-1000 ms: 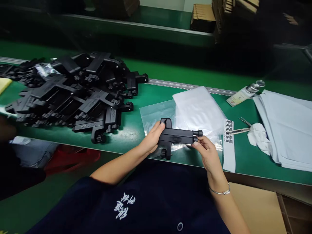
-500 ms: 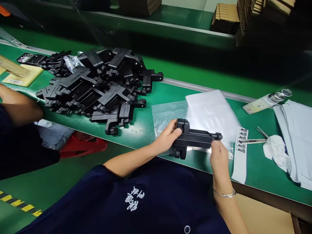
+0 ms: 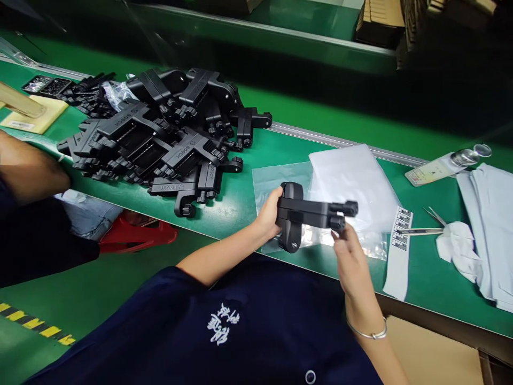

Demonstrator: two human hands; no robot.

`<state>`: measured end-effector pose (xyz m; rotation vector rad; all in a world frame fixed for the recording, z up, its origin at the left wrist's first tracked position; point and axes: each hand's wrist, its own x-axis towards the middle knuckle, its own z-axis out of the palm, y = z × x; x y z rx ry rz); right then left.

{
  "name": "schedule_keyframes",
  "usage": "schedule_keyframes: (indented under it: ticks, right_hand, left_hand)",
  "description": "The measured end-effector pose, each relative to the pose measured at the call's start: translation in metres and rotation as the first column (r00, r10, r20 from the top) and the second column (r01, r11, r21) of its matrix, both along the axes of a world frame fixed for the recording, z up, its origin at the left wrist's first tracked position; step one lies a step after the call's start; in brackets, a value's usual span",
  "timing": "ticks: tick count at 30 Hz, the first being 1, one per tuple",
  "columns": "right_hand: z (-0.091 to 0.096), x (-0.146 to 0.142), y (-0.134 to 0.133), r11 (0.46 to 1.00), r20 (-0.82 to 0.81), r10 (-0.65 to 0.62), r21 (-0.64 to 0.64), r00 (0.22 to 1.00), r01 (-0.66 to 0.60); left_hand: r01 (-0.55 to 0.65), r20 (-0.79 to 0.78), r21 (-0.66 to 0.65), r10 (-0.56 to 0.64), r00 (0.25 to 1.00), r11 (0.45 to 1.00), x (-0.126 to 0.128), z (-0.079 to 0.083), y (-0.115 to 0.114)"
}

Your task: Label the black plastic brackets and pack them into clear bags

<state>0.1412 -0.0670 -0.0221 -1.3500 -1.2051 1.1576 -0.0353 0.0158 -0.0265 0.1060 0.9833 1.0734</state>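
Note:
A black plastic bracket (image 3: 306,209) with two ribbed knobs at its right end is held above the bench's front edge. My left hand (image 3: 269,216) is closed around its wide left end, and part of the grip is hidden behind it. At the lower knob (image 3: 336,222), the bent fingers of my right hand (image 3: 352,256) touch it from below. Under the bracket lie a clear plastic bag (image 3: 266,182) and a stack of white translucent sheets (image 3: 348,168).
Similar black brackets marked BOSCH (image 3: 176,155) are heaped to the left. On the right are a white label strip (image 3: 397,267), tweezers (image 3: 420,231), crumpled white tissue (image 3: 457,248), a dispenser bottle (image 3: 433,170) and pale sheets (image 3: 491,230). Another person's arm (image 3: 30,166) rests at far left.
The bracket has been turned in my left hand, so that both knobs now show at its right end. My right hand has shifted slightly left and down, from the end knob to the lower one.

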Motion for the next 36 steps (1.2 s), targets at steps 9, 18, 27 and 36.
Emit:
schedule_keyframes:
  ticks: [9,18,27,36]
  right_hand:
    - [0.001,-0.044,-0.004,0.950,-0.316,0.082,-0.262,0.945,-0.170]
    - [0.000,-0.043,-0.005,0.952,-0.308,0.095,-0.249,0.947,-0.176]
    - [0.002,-0.037,-0.008,0.946,-0.290,0.119,-0.257,0.949,-0.197]
    - [0.009,-0.038,-0.009,0.955,-0.293,0.135,-0.214,0.946,-0.203]
  left_hand:
    - [0.126,0.206,-0.084,-0.107,0.973,0.988,0.005,0.003,0.012]
    - [0.151,0.223,-0.009,-0.145,0.964,0.988,0.006,-0.001,0.012]
    - [0.141,0.224,-0.043,-0.128,0.966,0.989,0.007,0.002,0.012]
    - [0.205,0.254,-0.092,-0.176,0.951,0.974,0.007,0.013,0.010]
